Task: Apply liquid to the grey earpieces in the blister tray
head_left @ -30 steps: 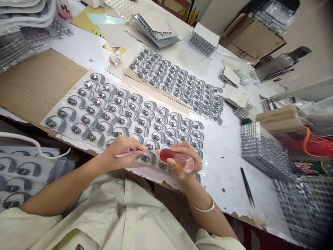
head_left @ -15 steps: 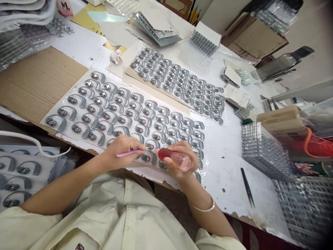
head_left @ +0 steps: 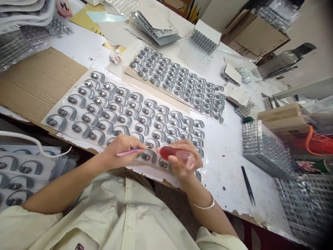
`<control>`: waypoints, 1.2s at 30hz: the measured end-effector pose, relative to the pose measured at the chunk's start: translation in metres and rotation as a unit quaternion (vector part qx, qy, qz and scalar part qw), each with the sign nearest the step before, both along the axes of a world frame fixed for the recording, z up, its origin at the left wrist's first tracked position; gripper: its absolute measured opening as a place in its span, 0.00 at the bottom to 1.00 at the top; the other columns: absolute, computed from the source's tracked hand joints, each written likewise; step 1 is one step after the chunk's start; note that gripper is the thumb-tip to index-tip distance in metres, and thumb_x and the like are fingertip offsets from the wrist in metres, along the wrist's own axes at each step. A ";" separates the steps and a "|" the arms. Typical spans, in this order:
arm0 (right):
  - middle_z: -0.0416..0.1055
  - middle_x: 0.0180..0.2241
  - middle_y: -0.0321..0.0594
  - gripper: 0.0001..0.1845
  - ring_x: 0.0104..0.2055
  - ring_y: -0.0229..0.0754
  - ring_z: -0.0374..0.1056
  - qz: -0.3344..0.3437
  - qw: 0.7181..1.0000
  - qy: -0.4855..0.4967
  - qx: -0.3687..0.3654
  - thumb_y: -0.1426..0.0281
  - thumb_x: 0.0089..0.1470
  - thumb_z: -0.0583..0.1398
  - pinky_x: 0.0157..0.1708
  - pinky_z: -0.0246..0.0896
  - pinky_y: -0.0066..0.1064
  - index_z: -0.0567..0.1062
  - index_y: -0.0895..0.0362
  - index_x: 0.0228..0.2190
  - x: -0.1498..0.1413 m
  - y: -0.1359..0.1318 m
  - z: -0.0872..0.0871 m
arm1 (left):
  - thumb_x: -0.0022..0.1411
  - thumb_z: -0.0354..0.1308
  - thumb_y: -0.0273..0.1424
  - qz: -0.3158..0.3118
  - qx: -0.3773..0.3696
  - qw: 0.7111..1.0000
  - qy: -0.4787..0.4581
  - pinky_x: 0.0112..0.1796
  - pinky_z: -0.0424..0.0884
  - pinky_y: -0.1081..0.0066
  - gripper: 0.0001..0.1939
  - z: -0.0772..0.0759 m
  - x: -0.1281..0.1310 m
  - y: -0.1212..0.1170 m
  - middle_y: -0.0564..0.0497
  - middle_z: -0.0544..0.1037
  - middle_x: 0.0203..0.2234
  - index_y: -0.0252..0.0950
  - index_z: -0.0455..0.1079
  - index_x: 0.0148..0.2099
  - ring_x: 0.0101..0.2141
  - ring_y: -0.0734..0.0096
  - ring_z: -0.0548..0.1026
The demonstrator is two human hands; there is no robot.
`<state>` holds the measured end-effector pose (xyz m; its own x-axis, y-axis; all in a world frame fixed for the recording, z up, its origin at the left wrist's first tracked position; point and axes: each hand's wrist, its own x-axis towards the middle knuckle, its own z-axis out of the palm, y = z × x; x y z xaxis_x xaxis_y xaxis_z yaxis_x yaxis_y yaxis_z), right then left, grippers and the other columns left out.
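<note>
My left hand [head_left: 122,147] pinches slim pink tweezers [head_left: 128,152], their tip pointing right at one of the grey curved metal pieces [head_left: 150,144]. My right hand [head_left: 188,151] is wrapped around a small translucent bottle with red liquid [head_left: 173,153]. This bottle lies tilted, its narrow pinkish end facing left, close to the tweezers' tip. Whether that end touches the piece I cannot tell. Under both hands is a white ribbed sheet [head_left: 81,84] bearing rows of these hooked pieces, each with a round shiny stud. My hands hide some of the lower rows.
A second sheet of similar pieces [head_left: 177,78] lies farther back. Black tweezers [head_left: 247,185] rest on the table at right, near stacked clear trays [head_left: 262,149]. Cardboard [head_left: 39,76] is at left, with a white cable [head_left: 39,147] below. Bubble-wrapped packs [head_left: 156,29] stand behind.
My right hand and the bottle have shifted slightly to the right, with the bottle lying a little flatter. The left hand with the tweezers stays nearly in place.
</note>
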<state>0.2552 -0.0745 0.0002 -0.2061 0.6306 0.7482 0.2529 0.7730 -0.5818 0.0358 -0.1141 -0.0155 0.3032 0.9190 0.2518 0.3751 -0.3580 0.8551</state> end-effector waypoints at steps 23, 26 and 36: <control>0.65 0.21 0.35 0.13 0.21 0.37 0.60 -0.064 0.994 0.076 -0.053 0.58 0.50 0.62 0.19 0.55 0.33 0.71 0.55 0.28 -0.020 -0.029 0.014 | 0.61 0.52 0.20 -0.037 0.289 0.939 0.184 0.30 0.75 0.73 0.12 -0.001 0.003 -0.057 0.43 0.79 0.42 0.30 0.67 0.48 0.34 0.68 0.79; 0.66 0.20 0.35 0.09 0.20 0.35 0.58 -0.041 0.996 0.058 -0.045 0.63 0.49 0.63 0.19 0.54 0.31 0.70 0.55 0.27 -0.026 -0.026 0.013 | 0.60 0.52 0.19 -0.032 0.291 0.937 0.190 0.26 0.71 0.74 0.12 0.000 0.004 -0.057 0.43 0.79 0.41 0.30 0.67 0.47 0.32 0.69 0.79; 0.66 0.20 0.34 0.07 0.20 0.35 0.58 -0.021 0.998 0.026 -0.045 0.67 0.48 0.63 0.19 0.55 0.30 0.70 0.55 0.28 -0.028 -0.026 0.006 | 0.59 0.51 0.19 -0.016 0.280 0.943 0.177 0.23 0.68 0.75 0.12 0.000 0.006 -0.055 0.46 0.80 0.37 0.31 0.67 0.45 0.29 0.72 0.78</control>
